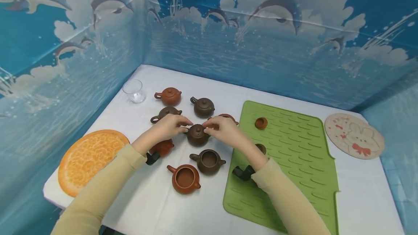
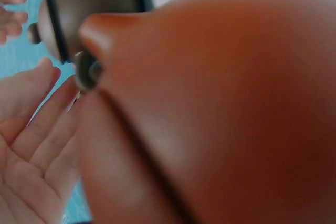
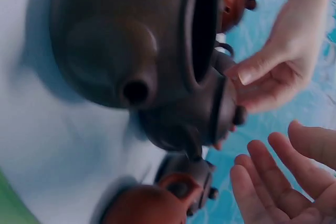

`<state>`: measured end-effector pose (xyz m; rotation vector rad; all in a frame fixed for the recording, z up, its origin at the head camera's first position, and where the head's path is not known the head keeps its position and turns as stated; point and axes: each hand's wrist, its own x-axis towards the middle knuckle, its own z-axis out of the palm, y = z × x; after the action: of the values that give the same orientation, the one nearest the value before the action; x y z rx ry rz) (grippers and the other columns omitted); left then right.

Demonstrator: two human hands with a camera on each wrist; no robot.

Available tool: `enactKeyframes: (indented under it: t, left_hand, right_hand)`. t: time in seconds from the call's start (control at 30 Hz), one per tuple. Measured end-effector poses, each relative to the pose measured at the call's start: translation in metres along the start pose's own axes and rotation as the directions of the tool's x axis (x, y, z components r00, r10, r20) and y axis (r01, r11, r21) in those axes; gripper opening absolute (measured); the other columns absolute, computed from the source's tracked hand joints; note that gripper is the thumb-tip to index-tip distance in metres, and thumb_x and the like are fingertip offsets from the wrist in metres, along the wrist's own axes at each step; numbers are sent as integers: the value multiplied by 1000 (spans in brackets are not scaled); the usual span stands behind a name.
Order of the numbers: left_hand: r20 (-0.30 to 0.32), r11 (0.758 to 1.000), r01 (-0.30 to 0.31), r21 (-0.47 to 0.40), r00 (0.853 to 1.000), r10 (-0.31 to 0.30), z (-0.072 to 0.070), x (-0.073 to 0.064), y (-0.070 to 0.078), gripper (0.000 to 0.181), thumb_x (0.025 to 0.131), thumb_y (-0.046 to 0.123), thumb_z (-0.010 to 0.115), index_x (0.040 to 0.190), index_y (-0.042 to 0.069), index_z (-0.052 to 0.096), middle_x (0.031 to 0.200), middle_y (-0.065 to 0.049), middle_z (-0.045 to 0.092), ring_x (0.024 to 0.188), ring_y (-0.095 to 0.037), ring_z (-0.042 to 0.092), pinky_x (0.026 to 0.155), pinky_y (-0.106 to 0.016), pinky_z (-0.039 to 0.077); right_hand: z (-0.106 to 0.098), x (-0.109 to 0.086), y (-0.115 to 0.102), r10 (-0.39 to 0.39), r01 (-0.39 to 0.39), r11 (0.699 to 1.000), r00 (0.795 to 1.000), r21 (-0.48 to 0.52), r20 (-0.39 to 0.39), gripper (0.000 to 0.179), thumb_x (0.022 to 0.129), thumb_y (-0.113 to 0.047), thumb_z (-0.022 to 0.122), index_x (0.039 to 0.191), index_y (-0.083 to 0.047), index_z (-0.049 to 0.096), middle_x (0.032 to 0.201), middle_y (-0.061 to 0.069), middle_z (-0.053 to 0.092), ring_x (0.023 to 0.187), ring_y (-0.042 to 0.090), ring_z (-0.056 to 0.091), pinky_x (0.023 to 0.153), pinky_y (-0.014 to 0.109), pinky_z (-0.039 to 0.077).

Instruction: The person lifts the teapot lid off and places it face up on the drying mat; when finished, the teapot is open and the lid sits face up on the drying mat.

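A dark brown lidded teapot (image 1: 197,139) stands between both hands in the middle of the table. At its handle side my left hand (image 1: 169,124) reaches in, with thumb and fingers spread near the pot in the left wrist view; contact is unclear. My right hand (image 1: 222,128) hovers at the spout side, its fingers (image 3: 262,187) extended and apart from the pot in the right wrist view. Below the left wrist sits a red-brown teapot (image 1: 163,148), partly covered by the arm. Closer to me are a lidless dark pot (image 1: 210,162) and a lidless red-brown pot (image 1: 185,178).
Behind stand a red-brown teapot (image 1: 170,96), a dark teapot (image 1: 204,107) and another dark one (image 1: 168,111). A green mat (image 1: 294,155) bears small cups, including a brown one (image 1: 261,123). A glass (image 1: 134,91), an orange round mat (image 1: 91,159) and a rabbit mat (image 1: 354,137) lie around.
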<state>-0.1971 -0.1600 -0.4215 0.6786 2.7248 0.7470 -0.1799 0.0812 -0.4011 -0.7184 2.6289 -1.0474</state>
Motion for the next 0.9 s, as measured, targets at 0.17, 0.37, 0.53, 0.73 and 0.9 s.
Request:
enactKeyframes:
  t: [0.17,0.37,0.53,0.73,0.9]
  left_hand:
    - [32,999,-12,32,999,11,5,6,-4,29,92,15,70,121,14,71,116,-3,73,103,-18,68,89,-38,54]
    - [19,1000,1,21,1000,-2,6,8,-7,28,92,13,70,119,14,73,107,-3,75,97,-16,69,85,-35,55]
    - [11,999,32,6,999,-32,6,8,-7,27,91,15,71,117,13,73,95,-1,76,83,-11,66,76,-30,53]
    - [-15,999,48,13,999,-48,10,12,-4,25,89,14,73,114,12,75,99,-2,76,75,-9,60,71,-26,50]
    - [-15,997,75,28,997,-74,11,13,-2,24,89,15,73,113,12,75,99,-3,76,74,-10,58,71,-27,50]
  right_hand:
    - [11,14,1,-38,40,998,998,-40,53,24,95,-18,67,116,-9,72,119,9,70,112,25,64,90,37,54]
    - [22,22,8,-71,74,995,997,-73,43,23,92,-18,70,115,-11,74,121,7,69,115,23,63,94,39,52]
    - [24,27,7,-112,115,985,993,-129,29,22,89,-18,74,109,-12,74,115,5,71,109,22,64,91,37,53]
    - [24,27,8,-115,118,975,993,-186,28,18,87,-18,76,103,-13,73,107,4,71,101,19,65,86,34,53]
    - [24,25,11,-94,92,988,995,-127,-10,15,88,-19,75,101,-14,72,106,2,71,100,19,66,84,33,54]
